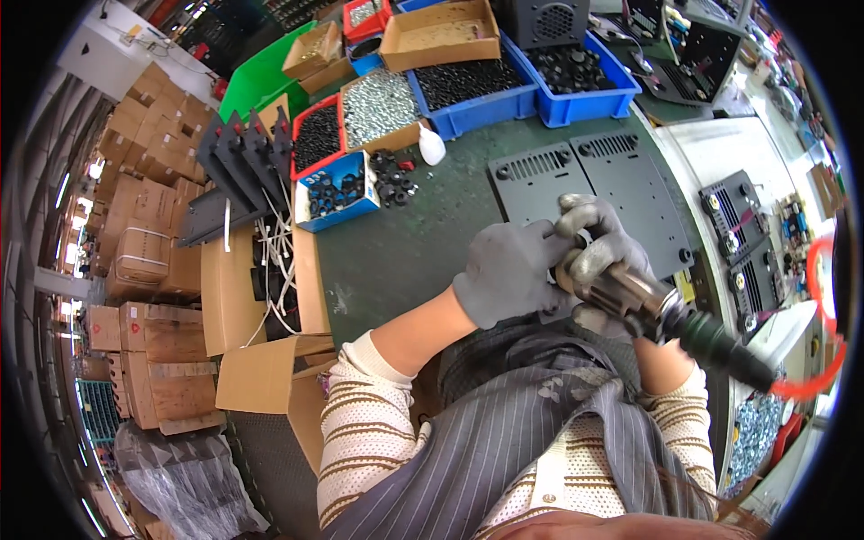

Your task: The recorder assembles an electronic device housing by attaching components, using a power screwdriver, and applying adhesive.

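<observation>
Both my hands wear grey gloves and meet over the near edge of the bench. My right hand [607, 243] is wrapped round a dark air screwdriver [634, 292], which lies tilted with its tail toward the lower right. A red coiled hose [814, 382] runs from that tail. My left hand [504, 270] is closed beside the tool's nose; what its fingers grip there is hidden. Just beyond the hands lie two flat black metal panels [634, 193], side by side, with slotted vents and round feet at their far ends.
Blue bins [481, 112] of black screws and parts stand at the back. A red tray [317, 135] and a small blue box [337, 216] hold more hardware. A white squeeze bottle [432, 144] sits nearby. On the left stands an open carton [225, 297] with cables.
</observation>
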`<action>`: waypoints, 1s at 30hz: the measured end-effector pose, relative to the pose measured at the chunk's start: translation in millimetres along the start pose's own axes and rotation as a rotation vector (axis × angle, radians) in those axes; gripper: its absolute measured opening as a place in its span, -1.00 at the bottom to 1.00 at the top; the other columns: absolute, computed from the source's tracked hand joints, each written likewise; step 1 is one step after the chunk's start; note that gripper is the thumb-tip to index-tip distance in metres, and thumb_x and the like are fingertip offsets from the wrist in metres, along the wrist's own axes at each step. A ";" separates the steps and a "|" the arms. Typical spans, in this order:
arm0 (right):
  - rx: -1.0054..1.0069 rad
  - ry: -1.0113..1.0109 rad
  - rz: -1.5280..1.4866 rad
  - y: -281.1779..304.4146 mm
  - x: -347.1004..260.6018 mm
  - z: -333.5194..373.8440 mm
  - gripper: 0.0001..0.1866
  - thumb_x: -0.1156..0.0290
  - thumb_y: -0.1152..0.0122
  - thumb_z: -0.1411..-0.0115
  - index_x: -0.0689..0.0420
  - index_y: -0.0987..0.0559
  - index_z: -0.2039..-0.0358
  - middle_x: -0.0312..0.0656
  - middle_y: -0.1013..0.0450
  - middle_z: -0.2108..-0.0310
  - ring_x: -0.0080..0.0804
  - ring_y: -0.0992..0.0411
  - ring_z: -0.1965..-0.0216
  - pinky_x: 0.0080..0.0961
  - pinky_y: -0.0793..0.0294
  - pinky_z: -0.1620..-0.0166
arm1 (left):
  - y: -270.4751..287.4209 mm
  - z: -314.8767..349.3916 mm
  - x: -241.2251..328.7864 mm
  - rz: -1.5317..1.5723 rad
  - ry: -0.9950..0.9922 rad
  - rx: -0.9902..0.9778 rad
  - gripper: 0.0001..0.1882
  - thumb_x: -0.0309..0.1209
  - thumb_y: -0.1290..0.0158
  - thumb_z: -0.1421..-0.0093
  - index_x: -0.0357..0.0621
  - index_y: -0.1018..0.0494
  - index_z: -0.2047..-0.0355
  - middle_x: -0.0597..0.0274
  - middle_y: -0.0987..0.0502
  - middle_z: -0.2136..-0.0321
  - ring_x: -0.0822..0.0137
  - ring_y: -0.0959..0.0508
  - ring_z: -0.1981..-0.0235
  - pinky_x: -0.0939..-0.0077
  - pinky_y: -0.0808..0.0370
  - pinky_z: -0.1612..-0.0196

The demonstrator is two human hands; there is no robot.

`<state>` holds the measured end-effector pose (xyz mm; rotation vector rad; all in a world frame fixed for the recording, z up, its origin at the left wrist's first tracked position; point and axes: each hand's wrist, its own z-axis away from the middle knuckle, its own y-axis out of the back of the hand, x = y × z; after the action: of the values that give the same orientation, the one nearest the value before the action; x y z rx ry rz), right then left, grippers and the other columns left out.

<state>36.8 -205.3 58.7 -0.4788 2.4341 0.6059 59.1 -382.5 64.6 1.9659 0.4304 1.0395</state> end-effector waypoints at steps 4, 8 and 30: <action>0.066 -0.601 0.030 14.0 -12.6 21.5 -0.48 0.37 -0.23 -0.04 0.19 -0.38 -0.04 0.05 -0.38 0.06 -0.14 -0.35 -0.05 -0.29 -0.30 -0.11 | -3.4 -1.7 -32.9 -0.221 -0.097 0.106 -0.46 -0.18 -0.30 0.30 0.03 -0.50 0.22 0.23 -0.48 0.49 0.17 -0.54 0.47 0.31 -0.47 0.47; 0.086 -1.166 -0.854 23.4 -8.2 32.6 -0.34 0.23 -0.18 -0.11 0.36 -0.26 -0.12 -0.02 -0.45 0.19 -0.41 -0.50 0.29 -0.60 -0.51 0.24 | -1.6 -0.6 -47.3 -0.420 -0.155 0.081 -0.53 -0.16 -0.26 0.22 0.07 -0.50 0.22 0.29 -0.43 0.56 0.27 -0.52 0.51 0.36 -0.45 0.51; 0.110 -1.280 -0.426 -5.6 53.7 34.2 -0.59 0.46 -0.25 0.11 0.33 -0.42 0.21 -0.23 -0.41 0.54 -0.50 -0.41 0.58 -0.56 -0.42 0.49 | 137.7 -80.8 -284.1 1.001 0.712 0.516 -0.42 -0.42 0.19 -0.19 -0.39 -0.03 -0.21 -0.24 -0.24 -0.12 -0.11 -0.23 -0.19 0.05 -0.26 -0.17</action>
<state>13.4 -202.7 -0.8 -0.3635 1.0984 0.3828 -186.0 -597.2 55.9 2.2304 0.0340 2.4996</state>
